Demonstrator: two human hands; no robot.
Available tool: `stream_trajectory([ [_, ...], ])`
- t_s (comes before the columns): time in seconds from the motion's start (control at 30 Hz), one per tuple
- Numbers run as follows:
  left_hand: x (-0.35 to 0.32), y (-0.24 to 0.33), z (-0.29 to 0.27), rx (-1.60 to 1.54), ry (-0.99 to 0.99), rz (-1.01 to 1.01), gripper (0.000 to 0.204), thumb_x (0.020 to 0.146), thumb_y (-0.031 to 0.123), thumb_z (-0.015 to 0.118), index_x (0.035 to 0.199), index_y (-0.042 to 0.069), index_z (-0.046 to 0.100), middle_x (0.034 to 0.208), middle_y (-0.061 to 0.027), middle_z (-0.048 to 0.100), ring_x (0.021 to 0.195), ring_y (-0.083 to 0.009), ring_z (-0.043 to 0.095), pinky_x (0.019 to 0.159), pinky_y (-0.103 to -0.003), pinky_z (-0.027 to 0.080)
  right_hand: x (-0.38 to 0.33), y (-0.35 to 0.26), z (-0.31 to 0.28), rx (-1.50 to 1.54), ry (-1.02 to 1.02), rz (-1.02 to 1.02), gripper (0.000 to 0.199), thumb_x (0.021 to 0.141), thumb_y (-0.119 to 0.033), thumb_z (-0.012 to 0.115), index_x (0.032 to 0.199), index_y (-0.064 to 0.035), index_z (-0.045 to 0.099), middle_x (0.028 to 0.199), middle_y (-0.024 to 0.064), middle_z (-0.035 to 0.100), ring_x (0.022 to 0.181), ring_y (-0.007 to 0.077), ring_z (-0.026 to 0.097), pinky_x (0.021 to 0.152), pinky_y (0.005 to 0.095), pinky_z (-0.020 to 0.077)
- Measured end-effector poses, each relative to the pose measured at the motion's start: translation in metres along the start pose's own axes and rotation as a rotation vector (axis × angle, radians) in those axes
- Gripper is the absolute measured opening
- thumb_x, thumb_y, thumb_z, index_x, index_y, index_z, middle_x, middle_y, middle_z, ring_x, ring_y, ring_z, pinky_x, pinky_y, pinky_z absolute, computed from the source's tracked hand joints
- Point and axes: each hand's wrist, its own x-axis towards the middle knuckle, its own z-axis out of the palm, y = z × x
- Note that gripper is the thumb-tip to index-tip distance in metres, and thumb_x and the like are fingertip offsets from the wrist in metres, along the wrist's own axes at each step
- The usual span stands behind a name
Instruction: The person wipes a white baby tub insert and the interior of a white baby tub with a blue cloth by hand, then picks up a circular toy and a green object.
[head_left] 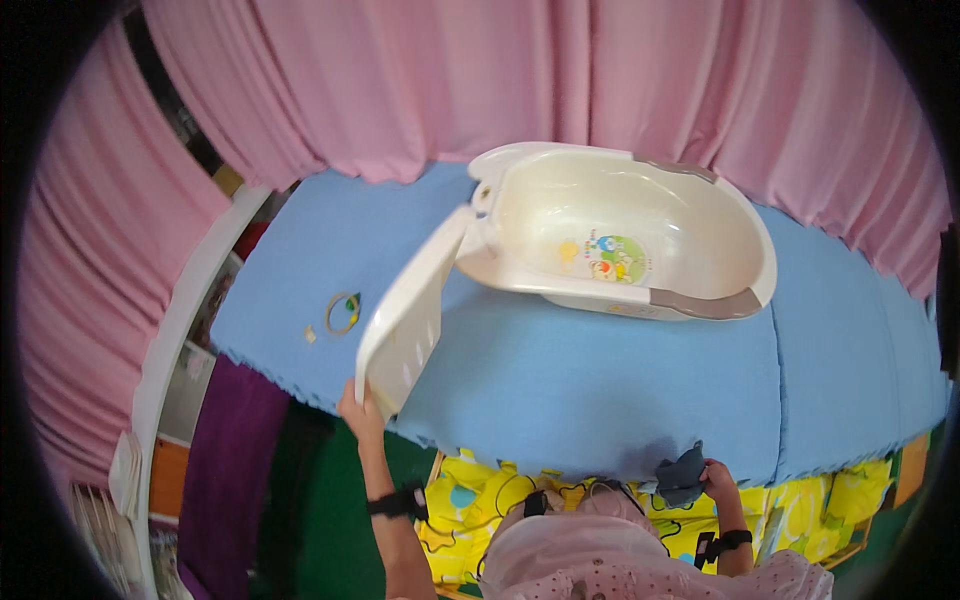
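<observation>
A cream baby bathtub (700, 235) with grey-brown grips on its rim and a cartoon picture inside stands on the blue-covered table. At its left end, a long white plastic panel (408, 318) tilts toward me, its far end against the tub; whether the two are joined I cannot tell. My left hand (362, 408) grips the panel's near end. Low on the right, my right hand (715, 482) pinches a dark grey cloth (681, 477) at the table's front edge, apart from the tub.
On the blue cover (620, 390) left of the panel lie a ring-shaped band (343, 314) with green and yellow bits and a small beige piece (310, 334). Pink curtains (480, 80) hang behind. Yellow patterned fabric (465, 510) lies below the front edge, purple cloth (230, 450) at left.
</observation>
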Motion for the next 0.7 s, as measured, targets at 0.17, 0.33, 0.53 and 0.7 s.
stream_trajectory([
  [0.17, 0.098, 0.035, -0.021, 0.031, 0.213, -0.197, 0.052, 0.086, 0.041, 0.044, 0.063, -0.007, 0.047, 0.048, -0.0108, 0.039, 0.048, -0.0156, 0.033, 0.044, -0.035, 0.030, 0.023, 0.000, -0.005, -0.183, 0.032, -0.042, 0.043, 0.056, 0.010, 0.038, 0.098, 0.0044, 0.049, 0.081, 0.0126, 0.049, 0.072, 0.0259, 0.047, 0.061, 0.0319, 0.0420],
  [0.33, 0.211, -0.003, -0.043, 0.096, 0.365, -0.385, 0.062, 0.082, 0.050, 0.043, 0.068, -0.010, 0.054, 0.060, -0.0158, 0.054, 0.056, -0.0202, 0.047, 0.053, -0.035, 0.040, 0.022, 0.015, -0.006, 0.059, -0.004, -0.027, 0.044, 0.055, 0.009, 0.038, 0.098, 0.0058, 0.047, 0.081, 0.0121, 0.049, 0.073, 0.0250, 0.047, 0.060, 0.0320, 0.0410],
  [0.53, 0.310, -0.048, 0.006, -0.459, 0.238, -0.723, 0.069, 0.075, 0.054, 0.049, 0.120, 0.004, 0.030, 0.120, -0.0188, 0.035, 0.101, -0.0326, 0.041, 0.072, -0.053, 0.038, 0.026, 0.023, -0.015, 0.127, 0.099, -0.032, 0.037, 0.063, 0.005, 0.039, 0.099, 0.0049, 0.049, 0.060, 0.0062, 0.050, 0.051, 0.0166, 0.046, 0.053, 0.0283, 0.0404],
  [0.7, 0.217, -0.108, 0.097, -0.395, -0.225, -0.920, 0.086, 0.070, 0.054, 0.055, 0.130, 0.009, 0.013, 0.133, -0.0185, 0.016, 0.109, -0.0433, 0.033, 0.077, -0.066, 0.030, -0.022, 0.013, 0.004, 0.159, 0.059, -0.131, 0.040, 0.056, 0.005, 0.042, 0.096, 0.0045, 0.049, 0.071, 0.0079, 0.050, 0.063, 0.0194, 0.048, 0.058, 0.0265, 0.0412],
])
